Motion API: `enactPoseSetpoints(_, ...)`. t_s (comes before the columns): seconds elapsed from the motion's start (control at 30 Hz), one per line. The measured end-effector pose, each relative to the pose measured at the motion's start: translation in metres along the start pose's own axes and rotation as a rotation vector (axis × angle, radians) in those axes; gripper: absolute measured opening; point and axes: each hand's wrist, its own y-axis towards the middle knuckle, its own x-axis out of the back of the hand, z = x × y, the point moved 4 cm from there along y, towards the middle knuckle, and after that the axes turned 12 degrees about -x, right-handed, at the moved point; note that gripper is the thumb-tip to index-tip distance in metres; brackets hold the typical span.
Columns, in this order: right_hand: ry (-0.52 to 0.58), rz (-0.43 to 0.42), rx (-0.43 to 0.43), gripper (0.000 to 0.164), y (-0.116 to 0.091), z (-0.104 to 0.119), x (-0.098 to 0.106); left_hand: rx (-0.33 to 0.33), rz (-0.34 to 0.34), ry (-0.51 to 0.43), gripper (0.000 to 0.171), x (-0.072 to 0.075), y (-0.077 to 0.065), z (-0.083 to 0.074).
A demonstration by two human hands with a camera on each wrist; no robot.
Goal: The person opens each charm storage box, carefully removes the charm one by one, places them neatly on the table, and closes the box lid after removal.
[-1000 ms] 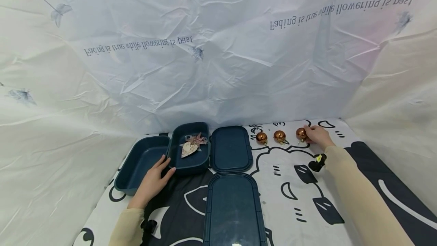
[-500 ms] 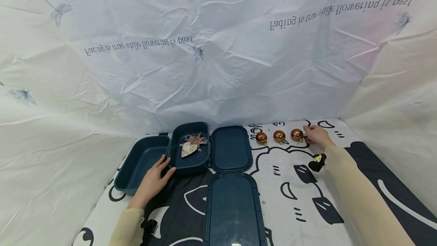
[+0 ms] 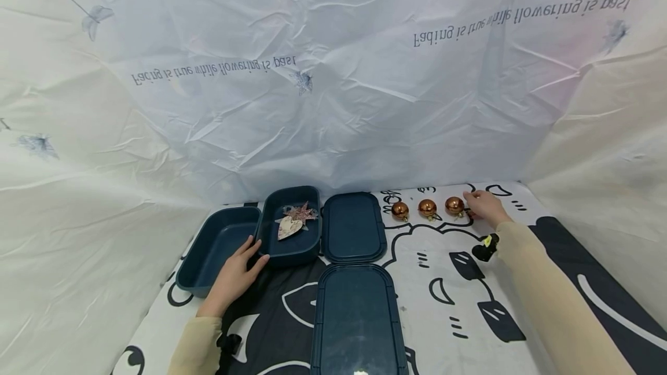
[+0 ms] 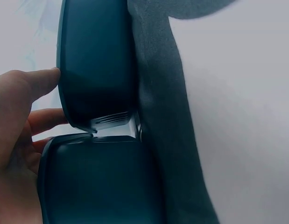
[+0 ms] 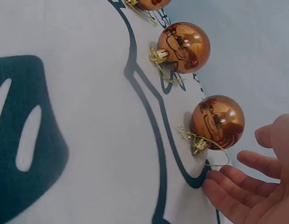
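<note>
Three shiny copper baubles lie in a row at the back right. My right hand (image 3: 486,207) is just right of the nearest bauble (image 3: 454,206), fingers loosely bent. In the right wrist view that bauble (image 5: 218,122) sits apart from the fingertips, its gold cord loop (image 5: 219,162) close to them. My left hand (image 3: 234,276) rests at the rims of two dark blue boxes, the left box (image 3: 200,282) and the right box (image 3: 289,256). Seen from the left wrist, the thumb (image 4: 44,80) touches one rim and the fingers reach between the boxes. A heart ornament (image 3: 289,227) and a star (image 3: 301,213) lie in the right box.
Two dark blue lids stand beside the boxes, one lid (image 3: 353,227) at the back and a longer lid (image 3: 359,317) in front. The other baubles are a middle bauble (image 3: 427,208) and a left bauble (image 3: 399,210). A pale sheet (image 3: 333,132) hangs behind the table.
The rightmost bauble has moved slightly left, toward the other two, and the right hand has let go of it. The left hand stays at the boxes.
</note>
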Motion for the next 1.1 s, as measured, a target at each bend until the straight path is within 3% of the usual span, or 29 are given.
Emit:
enactPoseSetpoints(0.27, -0.008, 0.010, 0.112, 0.072, -0.006, 0.018, 0.015, 0.005, -0.002, -0.005, 0.064, 0.000, -0.001, 0.001)
enactPoseSetpoints(0.57, -0.009, 0.028, 0.200, 0.067, -0.017, 0.064, 0.019, 0.008, -0.014, -0.002, 0.064, 0.001, -0.002, -0.003)
enactPoseSetpoints(0.77, -0.106, -0.010, 0.274, 0.056, -0.026, 0.110, 0.004, 0.000, -0.015, 0.006, 0.069, 0.001, -0.003, -0.002)
enactPoseSetpoints(1.1, -0.110, 0.015, 0.407, 0.047, -0.037, 0.188, -0.035, -0.001, -0.016, 0.013, 0.070, 0.001, -0.003, 0.001)
